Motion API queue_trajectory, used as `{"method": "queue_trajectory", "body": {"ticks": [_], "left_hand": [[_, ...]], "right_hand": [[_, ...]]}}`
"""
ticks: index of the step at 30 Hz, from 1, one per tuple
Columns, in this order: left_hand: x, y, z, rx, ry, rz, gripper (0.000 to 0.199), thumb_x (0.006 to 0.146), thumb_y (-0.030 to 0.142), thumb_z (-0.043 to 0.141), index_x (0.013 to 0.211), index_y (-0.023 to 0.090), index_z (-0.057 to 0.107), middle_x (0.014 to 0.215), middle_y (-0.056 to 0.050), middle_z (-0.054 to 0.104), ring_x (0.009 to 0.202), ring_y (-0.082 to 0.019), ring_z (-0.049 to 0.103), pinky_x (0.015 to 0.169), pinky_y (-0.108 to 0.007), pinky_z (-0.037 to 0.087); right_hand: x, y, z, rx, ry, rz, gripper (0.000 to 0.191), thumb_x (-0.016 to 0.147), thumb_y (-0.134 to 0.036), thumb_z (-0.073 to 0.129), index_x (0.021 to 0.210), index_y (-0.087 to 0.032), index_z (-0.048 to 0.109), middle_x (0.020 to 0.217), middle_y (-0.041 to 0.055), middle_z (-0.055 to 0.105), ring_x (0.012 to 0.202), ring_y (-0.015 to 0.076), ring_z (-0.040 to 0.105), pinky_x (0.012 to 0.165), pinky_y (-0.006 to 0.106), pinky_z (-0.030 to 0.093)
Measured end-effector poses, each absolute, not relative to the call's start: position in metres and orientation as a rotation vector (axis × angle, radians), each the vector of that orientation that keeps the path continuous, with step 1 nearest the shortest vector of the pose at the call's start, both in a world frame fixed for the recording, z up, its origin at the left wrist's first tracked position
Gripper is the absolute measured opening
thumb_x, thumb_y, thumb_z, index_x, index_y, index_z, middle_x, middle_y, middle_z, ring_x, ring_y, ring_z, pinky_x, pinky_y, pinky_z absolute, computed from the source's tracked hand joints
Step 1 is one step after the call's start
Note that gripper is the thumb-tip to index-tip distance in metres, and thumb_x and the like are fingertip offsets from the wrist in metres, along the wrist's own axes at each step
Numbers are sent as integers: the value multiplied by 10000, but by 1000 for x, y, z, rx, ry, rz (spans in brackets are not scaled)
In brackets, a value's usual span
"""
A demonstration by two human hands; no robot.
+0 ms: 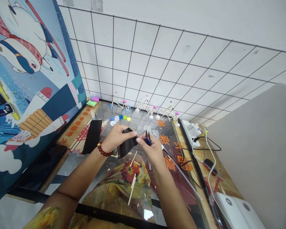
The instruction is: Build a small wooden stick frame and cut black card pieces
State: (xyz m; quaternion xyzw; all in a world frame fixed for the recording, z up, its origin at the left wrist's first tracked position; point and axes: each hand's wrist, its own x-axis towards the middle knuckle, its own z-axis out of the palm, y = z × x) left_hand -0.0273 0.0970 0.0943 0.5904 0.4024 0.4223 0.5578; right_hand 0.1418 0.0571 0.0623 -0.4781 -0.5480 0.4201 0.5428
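Observation:
Above the glass tabletop (143,190), my left hand (118,136) pinches a strip of black material (127,146) that hangs in a curve. My right hand (152,148) meets it at the strip's right end, thumb and fingers pressed together there. Blue-handled pliers or cutters (147,140) rest in the right hand's fingers, tips pointing away from me. A red bead bracelet (105,151) circles the left wrist. Left of my hands, another black piece (92,136) lies over a bundle of red-marked sticks (81,136).
Three small stick frames (119,102) with round coloured ends stand near the grid wall. Bottle caps (120,117) sit before them. Loose stick pieces (132,189) lie on the glass. Cables and a power strip (192,130) run along the right; a dark phone-like slab (43,165) is at left.

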Motion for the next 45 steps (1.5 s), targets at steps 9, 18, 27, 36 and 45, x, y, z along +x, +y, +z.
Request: {"method": "queue_trajectory", "body": {"ticks": [9,18,27,36,45], "left_hand": [[-26,98,92,1384,951,958,366,649,459,790,601,117,672,540,5,568,531,-102,485,499,-223,360],[-26,100,94,1281,957,1112,371,635,459,799,597,124,644,545,22,537,531,-83,451,509,-211,347],[-27,100,98,1245,941,1131,358,597,441,830,580,118,675,536,5,575,537,-91,477,522,-217,363],[-24,99,97,1241,833,918,358,601,434,831,685,108,707,625,-19,638,589,-115,538,565,-229,410],[-26,99,95,1211,896,927,319,602,399,807,677,101,722,600,-26,645,561,-115,537,549,-232,412]], "right_hand": [[140,56,62,-1159,-1291,958,245,796,-412,683,704,-187,652,621,-31,528,597,117,443,602,251,370],[142,56,65,-1193,-1302,889,243,791,-412,697,716,-182,672,649,-20,574,623,126,483,608,249,387],[140,54,67,-1187,-1329,858,224,809,-397,670,732,-187,658,640,-28,562,609,118,475,606,242,389],[141,51,72,-1220,-1335,760,243,816,-391,668,703,-177,644,621,-29,540,590,107,453,569,228,368],[142,52,69,-1164,-1326,829,219,830,-377,654,739,-178,665,647,-25,554,598,107,455,581,235,368]]}}
